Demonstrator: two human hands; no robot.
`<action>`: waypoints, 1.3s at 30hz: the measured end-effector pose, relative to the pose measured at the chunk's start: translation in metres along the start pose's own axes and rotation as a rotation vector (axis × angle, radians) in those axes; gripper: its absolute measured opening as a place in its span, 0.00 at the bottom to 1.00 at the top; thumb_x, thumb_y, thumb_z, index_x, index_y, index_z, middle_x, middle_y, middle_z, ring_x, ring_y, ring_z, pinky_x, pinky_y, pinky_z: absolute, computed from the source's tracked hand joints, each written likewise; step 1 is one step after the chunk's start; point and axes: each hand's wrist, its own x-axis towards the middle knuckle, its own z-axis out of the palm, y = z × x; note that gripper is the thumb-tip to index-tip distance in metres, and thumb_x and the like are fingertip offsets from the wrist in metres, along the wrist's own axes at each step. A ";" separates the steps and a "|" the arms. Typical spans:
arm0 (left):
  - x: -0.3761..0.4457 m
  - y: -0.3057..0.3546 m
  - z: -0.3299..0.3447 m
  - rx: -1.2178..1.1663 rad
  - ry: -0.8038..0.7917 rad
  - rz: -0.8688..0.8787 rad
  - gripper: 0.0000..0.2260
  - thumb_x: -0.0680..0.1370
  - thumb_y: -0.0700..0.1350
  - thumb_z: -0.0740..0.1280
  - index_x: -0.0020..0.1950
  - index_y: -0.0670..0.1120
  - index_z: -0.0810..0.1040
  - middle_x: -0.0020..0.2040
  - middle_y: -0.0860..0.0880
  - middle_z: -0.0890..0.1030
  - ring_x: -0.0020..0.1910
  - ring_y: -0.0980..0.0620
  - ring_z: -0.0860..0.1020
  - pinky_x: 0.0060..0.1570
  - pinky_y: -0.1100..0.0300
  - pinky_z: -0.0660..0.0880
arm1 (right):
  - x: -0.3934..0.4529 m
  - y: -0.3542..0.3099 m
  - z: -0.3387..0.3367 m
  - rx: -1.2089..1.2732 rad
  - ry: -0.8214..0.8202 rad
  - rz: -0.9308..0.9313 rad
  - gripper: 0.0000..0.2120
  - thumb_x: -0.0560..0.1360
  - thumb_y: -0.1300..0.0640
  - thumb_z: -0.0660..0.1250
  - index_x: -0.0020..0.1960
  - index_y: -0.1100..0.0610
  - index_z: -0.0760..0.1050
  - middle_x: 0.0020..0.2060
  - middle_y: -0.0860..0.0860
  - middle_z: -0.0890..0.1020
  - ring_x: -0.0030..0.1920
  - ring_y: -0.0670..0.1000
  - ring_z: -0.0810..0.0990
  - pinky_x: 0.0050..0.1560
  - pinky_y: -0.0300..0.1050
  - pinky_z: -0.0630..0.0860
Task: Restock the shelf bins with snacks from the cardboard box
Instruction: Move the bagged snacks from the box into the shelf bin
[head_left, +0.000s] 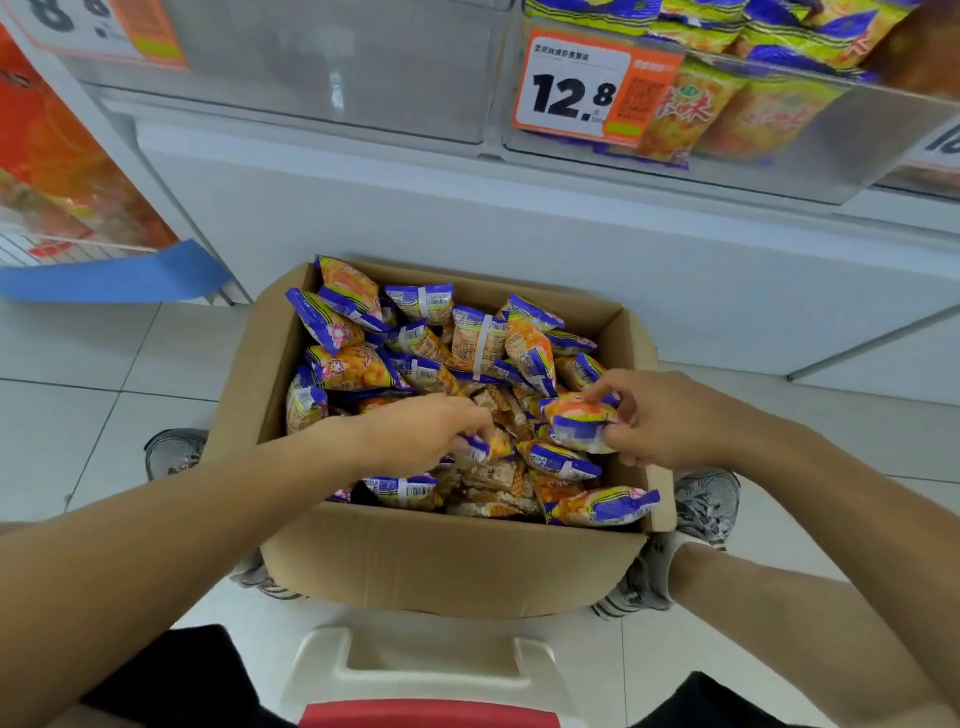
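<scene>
Head view:
Box (441, 561): open cardboard, on the floor at 6 o'clock of the shelf, between the person's shoes.
Packets (363, 332): orange-and-purple snack bags piled loose in the box, thickest toward 12 o'clock.
Left hand (415, 436): reaches in from 8 o'clock, fingers curled, pinching a small packet (485, 447) at the pile's centre.
Right hand (660, 415): comes in from 4 o'clock, thumb and fingers closed round a packet (579, 423) near the box's 3 o'clock wall.
Bin (779, 119): clear, at 1 o'clock above the box, holding like bags.
Tag (592, 88): reads 12.8, on that bin's front.
Left bin (311, 67): clear, at 11 o'clock; contents cannot be told.
Stool (426, 670): white, at 6 o'clock, just beside the box.
</scene>
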 end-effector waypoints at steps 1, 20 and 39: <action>0.001 -0.001 0.005 0.038 -0.023 0.023 0.10 0.82 0.43 0.65 0.62 0.54 0.77 0.62 0.55 0.76 0.63 0.55 0.72 0.62 0.53 0.73 | -0.001 0.005 0.001 -0.045 0.029 -0.003 0.19 0.79 0.55 0.67 0.68 0.46 0.70 0.52 0.47 0.80 0.44 0.48 0.82 0.49 0.47 0.78; 0.006 0.017 0.002 0.051 0.011 -0.414 0.39 0.76 0.46 0.74 0.80 0.47 0.53 0.59 0.44 0.80 0.53 0.47 0.80 0.53 0.51 0.80 | 0.006 0.019 0.049 0.110 0.086 0.226 0.37 0.73 0.52 0.76 0.74 0.53 0.59 0.63 0.54 0.74 0.54 0.51 0.76 0.43 0.40 0.71; -0.091 0.109 -0.206 -0.694 0.318 -0.142 0.29 0.63 0.40 0.82 0.62 0.48 0.78 0.52 0.47 0.86 0.50 0.47 0.86 0.46 0.56 0.82 | -0.069 -0.041 -0.121 0.810 0.199 -0.352 0.40 0.58 0.59 0.86 0.65 0.41 0.74 0.58 0.48 0.83 0.56 0.50 0.84 0.51 0.47 0.82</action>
